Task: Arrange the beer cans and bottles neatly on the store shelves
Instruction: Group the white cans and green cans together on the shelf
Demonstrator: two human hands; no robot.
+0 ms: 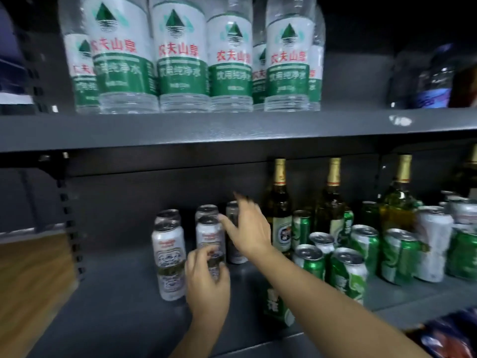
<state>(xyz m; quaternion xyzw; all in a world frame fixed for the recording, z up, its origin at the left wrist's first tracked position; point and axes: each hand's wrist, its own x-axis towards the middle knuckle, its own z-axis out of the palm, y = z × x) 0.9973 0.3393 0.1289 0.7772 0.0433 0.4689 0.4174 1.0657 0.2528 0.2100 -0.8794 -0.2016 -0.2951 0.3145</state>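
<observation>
Reaching into the lower shelf (129, 306) with both hands among white beer cans standing upright. Left hand (206, 282) wrapped around the lower half of the front white can (209, 236), fingers (200, 257) curled closed against its side, long axis vertical, can rising straight above the knuckles. Right hand (247, 228) spread wide, fingers apart and gripping nothing, hovering in front of the dark-labelled can (233, 254) just behind and below the palm (contact impossible to confirm through the blur). Beside the left fingers, toward the shelf's open end, another pair of white cans (169, 254) in a file front to back. Past the right wrist, well off to the far side, green cans (348, 275) crowded loosely, one tipped, with gold-foiled bottles (280, 202) behind. Left hand nearer the white row, so likely the aligning hand. Rear cans mostly hidden; labels smeared by motion.
</observation>
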